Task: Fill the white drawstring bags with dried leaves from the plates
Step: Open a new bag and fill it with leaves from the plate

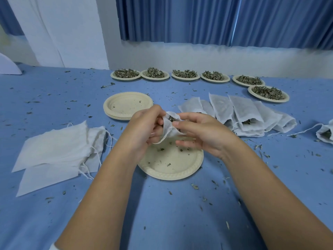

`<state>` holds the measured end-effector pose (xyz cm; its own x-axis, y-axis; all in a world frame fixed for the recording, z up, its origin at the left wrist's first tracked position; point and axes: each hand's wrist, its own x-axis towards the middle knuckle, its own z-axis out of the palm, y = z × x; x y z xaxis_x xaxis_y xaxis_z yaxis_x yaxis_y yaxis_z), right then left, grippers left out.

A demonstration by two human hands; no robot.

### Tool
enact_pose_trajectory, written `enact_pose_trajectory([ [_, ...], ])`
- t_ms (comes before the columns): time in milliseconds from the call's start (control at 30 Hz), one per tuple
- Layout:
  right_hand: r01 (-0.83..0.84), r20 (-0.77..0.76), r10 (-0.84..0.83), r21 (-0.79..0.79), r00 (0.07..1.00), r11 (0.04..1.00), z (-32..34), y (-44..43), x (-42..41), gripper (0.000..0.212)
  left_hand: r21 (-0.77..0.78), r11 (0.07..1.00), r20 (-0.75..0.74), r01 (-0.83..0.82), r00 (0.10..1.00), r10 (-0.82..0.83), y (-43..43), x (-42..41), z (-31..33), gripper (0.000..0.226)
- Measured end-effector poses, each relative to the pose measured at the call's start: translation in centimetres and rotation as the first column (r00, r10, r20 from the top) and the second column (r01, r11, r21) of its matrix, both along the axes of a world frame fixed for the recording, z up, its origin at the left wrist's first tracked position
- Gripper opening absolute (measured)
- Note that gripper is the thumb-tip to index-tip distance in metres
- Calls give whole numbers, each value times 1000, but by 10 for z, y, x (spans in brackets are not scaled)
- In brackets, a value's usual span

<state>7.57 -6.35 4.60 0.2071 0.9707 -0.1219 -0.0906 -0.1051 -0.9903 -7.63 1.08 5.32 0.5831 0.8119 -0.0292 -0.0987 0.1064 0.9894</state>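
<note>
A: Hands first, quick.

B: Left hand (144, 125) is curled round the small white mesh drawstring bag (171, 128) and grips one side. Right hand (200, 130) pinches the bag's other edge, thumb on the cloth, the other fingers looser. The bag mouth gapes, and dark dried leaves (172, 118) show inside.

A: Where's the bag?

B: In the air, just above the nearly bare cream paper plate (171, 168). A loose white drawstring (162, 139) hangs toward it.

A: Around that?

B: Stack of empty cream plates (126, 103) just behind. Pile of flat empty white bags (54, 150) to the left, row of filled white bags (243, 114) to the right. Six leaf-heaped plates (185, 79) along the far side. Crumbs all over the blue tablecloth (162, 213).

A: Risks?

B: Mouth isn't cinched yet, I'd judge. If the bag tilts, leaves spill, and they miss the plate if the bag drifts sideways. Pulling the cord with a weak hold could yank the bag free. The mesh looks thin, so a hard tug might tear it or snap the string.
</note>
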Motion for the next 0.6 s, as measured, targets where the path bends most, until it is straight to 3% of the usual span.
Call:
enact_pose_trajectory([
  [67, 16, 158, -21, 31, 987, 999, -1, 1, -4, 33, 15, 1000, -18, 22, 1000, -22, -2, 1, 1, 28],
  [133, -22, 220, 11, 51, 975, 998, -3, 1, -8, 41, 44, 998, -47, 37, 998, -35, -4, 2, 1, 26],
  [233, -76, 159, 60, 97, 985, 992, -3, 1, -9, 37, 62, 996, -65, 57, 996, -53, -5, 1, 2, 30],
  [367, -4, 134, -14, 136, 991, 991, -3, 0, -9, 20, 79, 995, -97, 55, 994, -47, -5, -1, 3, 33],
  [500, 58, 354, -105, 140, 929, 988, -6, 3, -10, 11, 164, 985, -183, 60, 983, -29, -8, 1, 3, 30],
  [600, 77, 442, -140, 158, 886, 984, -6, 5, -14, 19, 248, 962, -222, 117, 973, -62, -15, 4, 3, 25],
])
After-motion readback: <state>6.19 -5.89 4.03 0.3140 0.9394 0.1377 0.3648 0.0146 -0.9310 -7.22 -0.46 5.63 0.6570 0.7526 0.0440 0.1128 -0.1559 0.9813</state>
